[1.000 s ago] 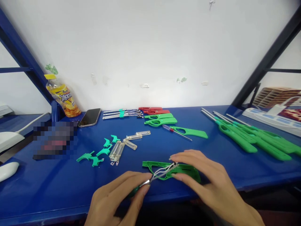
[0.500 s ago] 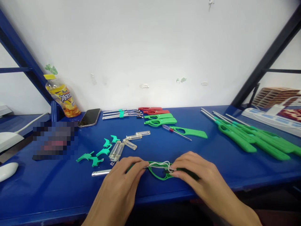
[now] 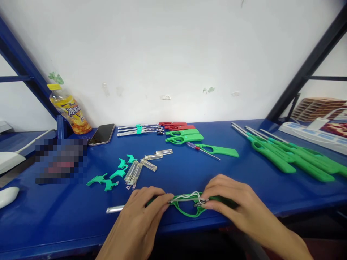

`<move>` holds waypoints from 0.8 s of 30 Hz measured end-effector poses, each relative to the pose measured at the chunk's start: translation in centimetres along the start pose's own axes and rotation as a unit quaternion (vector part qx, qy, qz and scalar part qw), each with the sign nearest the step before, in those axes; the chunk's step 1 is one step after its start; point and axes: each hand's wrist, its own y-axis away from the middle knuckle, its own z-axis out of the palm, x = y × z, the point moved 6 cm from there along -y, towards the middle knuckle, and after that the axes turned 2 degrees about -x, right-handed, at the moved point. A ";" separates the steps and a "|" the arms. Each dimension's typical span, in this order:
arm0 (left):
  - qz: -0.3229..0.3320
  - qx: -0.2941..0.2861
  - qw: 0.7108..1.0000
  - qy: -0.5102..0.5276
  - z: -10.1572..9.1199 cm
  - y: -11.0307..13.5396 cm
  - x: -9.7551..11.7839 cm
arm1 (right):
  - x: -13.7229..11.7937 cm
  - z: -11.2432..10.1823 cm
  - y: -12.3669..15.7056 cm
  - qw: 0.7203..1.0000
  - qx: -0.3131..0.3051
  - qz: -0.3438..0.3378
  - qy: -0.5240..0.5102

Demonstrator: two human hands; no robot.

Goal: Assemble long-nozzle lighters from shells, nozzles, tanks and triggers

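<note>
Near the front edge of the table, a green lighter handle half [image 3: 186,214] lies between my two hands. My left hand [image 3: 141,216] is closed around its front part, and a metal tube [image 3: 115,209] sticks out to the left from under it. Closed over the back part, my right hand [image 3: 238,202] pinches the ends of the white wires [image 3: 187,195] and a small metal-and-black piece. The wires bow above the handle's trigger opening. My fingers hide most of the small parts inside. To the left lie teal triggers [image 3: 118,174] and clear gas tanks [image 3: 135,173].
Behind are tube assemblies [image 3: 130,133], red handle shells [image 3: 176,127], green shells [image 3: 187,138] and a screwdriver [image 3: 203,151]. Several whole green lighters [image 3: 276,159] lie right, by a power strip [image 3: 303,133]. A phone [image 3: 102,134], bottle [image 3: 71,112] and mouse [image 3: 9,196] stand left.
Both hands and the lighter handle sit slightly lower in view. The right fingers have shifted a little right with the wire ends, and the small metal piece in the opening shows more clearly.
</note>
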 end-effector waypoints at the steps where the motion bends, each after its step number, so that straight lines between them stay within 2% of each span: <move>1: 0.001 0.003 1.000 0.010 0.0 -0.1 0.0 | 0.0 0.0 0.0 1.000 -0.001 0.000 -0.001; 7: -0.011 0.008 0.998 0.061 0.1 -0.4 -0.3 | 0.2 0.0 0.0 1.000 -0.007 0.003 -0.005; 16: -0.029 -0.024 0.999 0.028 0.8 0.4 -0.6 | 0.9 0.3 0.2 0.998 -0.025 0.032 -0.038; 24: -0.025 0.020 0.999 0.033 0.2 0.2 -0.4 | 0.9 0.3 0.3 0.998 -0.032 0.036 -0.041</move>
